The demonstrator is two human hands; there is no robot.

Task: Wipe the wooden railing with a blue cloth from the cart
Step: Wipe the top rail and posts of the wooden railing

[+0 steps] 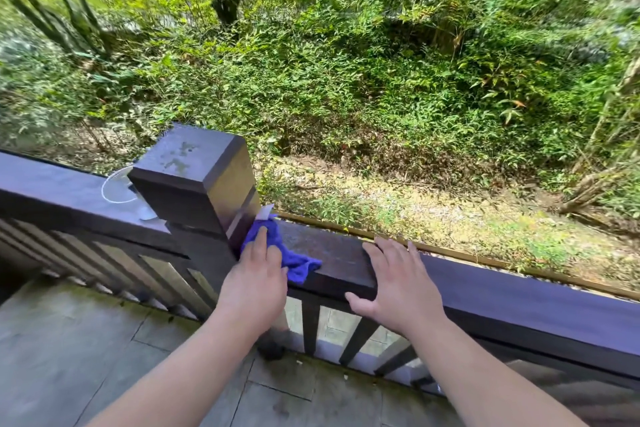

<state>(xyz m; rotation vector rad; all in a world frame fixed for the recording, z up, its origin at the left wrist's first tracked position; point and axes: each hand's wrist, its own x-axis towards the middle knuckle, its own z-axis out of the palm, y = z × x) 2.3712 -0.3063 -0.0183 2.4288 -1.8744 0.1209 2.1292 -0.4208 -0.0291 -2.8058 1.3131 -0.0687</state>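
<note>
A dark wooden railing [485, 288] runs across the view, broken by a square post [194, 180] at the corner. A blue cloth [294, 263] lies bunched on the rail top, right against the post's base. My left hand [256, 281] presses flat on the cloth, fingers stretched toward the post. My right hand [398, 281] rests with spread fingers on the rail top a little to the right, thumb hanging over the near edge. The rail surface between the hands looks damp and darker. The cart is out of view.
A clear glass dish [119, 185] sits on the rail top left of the post. Vertical balusters [311, 326] stand below the rail. Grey stone tiles [86, 340] cover the floor at my feet. Dense green plants [346, 62] fill the slope beyond.
</note>
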